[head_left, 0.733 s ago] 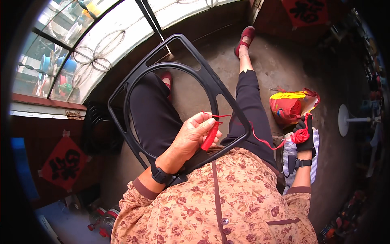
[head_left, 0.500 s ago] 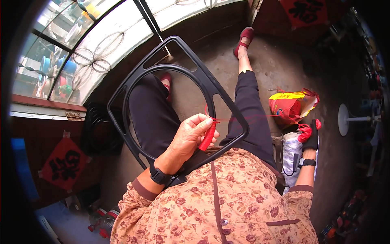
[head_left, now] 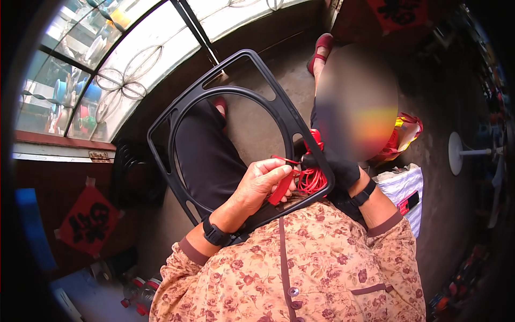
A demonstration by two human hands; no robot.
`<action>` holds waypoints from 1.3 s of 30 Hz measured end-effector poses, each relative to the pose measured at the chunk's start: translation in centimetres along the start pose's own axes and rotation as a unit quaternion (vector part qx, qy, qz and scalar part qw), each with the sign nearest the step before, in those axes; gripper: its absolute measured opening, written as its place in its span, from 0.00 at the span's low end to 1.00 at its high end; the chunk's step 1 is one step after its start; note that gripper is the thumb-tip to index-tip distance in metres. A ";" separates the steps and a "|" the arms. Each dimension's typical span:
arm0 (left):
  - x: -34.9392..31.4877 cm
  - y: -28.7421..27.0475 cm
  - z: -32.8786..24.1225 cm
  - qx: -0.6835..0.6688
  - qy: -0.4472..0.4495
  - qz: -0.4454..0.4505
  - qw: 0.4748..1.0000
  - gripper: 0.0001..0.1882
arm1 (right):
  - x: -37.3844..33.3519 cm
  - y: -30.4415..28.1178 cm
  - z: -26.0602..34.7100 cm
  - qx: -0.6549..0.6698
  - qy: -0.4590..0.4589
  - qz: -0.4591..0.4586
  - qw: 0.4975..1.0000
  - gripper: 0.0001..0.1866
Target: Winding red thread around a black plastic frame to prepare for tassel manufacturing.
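Observation:
A black plastic frame (head_left: pixel 279 107) with a round opening lies tilted across my lap. My left hand (head_left: pixel 260 185) is closed at its near right side, thumb and fingers pinching a flat red wound section of cord (head_left: pixel 281 189) on the ring. Just to the right, my right hand (head_left: pixel 342 174), in a black glove, is at the frame's right edge with a loose bundle of red cord (head_left: pixel 311 180). Its fingertips are partly hidden behind the frame and cord, but the bundle appears gripped. Red strands lie between the two hands.
To the right stands a red and yellow bag (head_left: pixel 406 134), partly covered by a blurred patch. A white woven sack (head_left: pixel 389 180) with a phone (head_left: pixel 409 203) on it is beside my right arm. Farther right is a white round-ended stand (head_left: pixel 456 154). A window (head_left: pixel 123 70) fills the upper left.
My right hand has come in from beside the sack to the frame's right edge, bringing the red cord bundle. The stretched strand is now slack. My left hand keeps its pinch.

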State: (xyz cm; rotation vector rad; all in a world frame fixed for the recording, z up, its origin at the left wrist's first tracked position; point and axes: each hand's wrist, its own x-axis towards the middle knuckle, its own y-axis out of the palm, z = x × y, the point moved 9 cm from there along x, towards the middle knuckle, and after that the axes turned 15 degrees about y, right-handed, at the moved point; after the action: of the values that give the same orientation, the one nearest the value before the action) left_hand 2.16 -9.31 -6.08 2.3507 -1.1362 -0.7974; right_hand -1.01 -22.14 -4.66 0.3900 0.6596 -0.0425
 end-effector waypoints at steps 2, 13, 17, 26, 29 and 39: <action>-0.2 -0.3 0.1 0.015 -0.008 -0.005 1.000 0.14 | -0.1 0.7 0.0 0.059 0.019 0.029 0.998 0.15; -0.6 -0.9 0.3 0.019 0.005 -0.007 1.000 0.12 | 0.4 -1.4 -2.4 -0.030 0.005 0.015 0.999 0.08; -0.3 -1.2 0.5 -0.001 0.006 -0.022 1.000 0.10 | -1.9 -5.2 -3.4 -0.021 -0.006 -0.109 0.994 0.13; 0.1 -0.8 -0.6 -0.066 0.022 -0.033 0.997 0.13 | -4.1 -15.1 -6.7 -0.335 -0.009 -0.238 0.912 0.12; 0.2 -1.4 -0.4 -0.046 0.014 -0.049 0.998 0.10 | -4.1 -15.2 -5.5 -0.251 -0.024 -0.321 0.913 0.14; 0.4 0.4 0.8 -0.029 -0.038 -0.008 0.999 0.08 | 3.9 -6.1 1.5 -0.182 -0.204 -0.215 0.938 0.16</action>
State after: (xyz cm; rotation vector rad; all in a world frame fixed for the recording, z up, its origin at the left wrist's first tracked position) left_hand 1.63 -9.90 -6.57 2.3033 -1.1106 -0.9206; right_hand 2.00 -28.04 -7.99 -0.1298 0.3180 -0.4020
